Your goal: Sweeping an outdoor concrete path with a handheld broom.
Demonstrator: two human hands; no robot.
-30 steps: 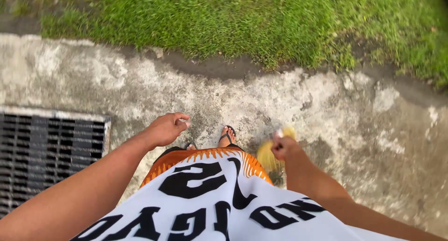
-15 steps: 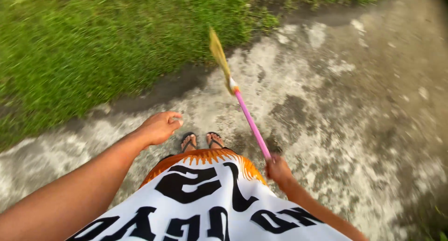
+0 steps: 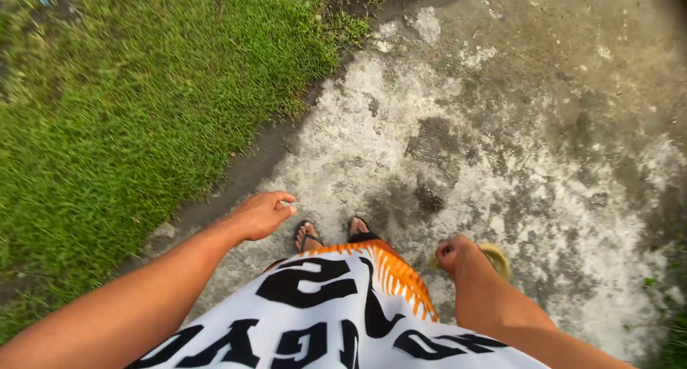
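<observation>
My right hand is closed around a broom, low beside my right hip. Only its yellow bristle end shows past my fist; the pink handle is hidden behind my hand and arm. My left hand hangs out in front of me, fingers loosely curled with the thumb touching the forefinger, and I see nothing in it. Both hands are above a worn, blotchy concrete path. My feet in black flip-flops stand on it below my white and orange shirt.
Thick green grass fills the left side, with a dark dirt strip along the path's edge. A small dark clump lies on the concrete just ahead of my feet. More grass shows at the far right bottom corner.
The broom, raised and pointing forward half a second ago, has swung down beside my right hip. My view has turned, so the grass edge runs more steeply and the drain grate is gone.
</observation>
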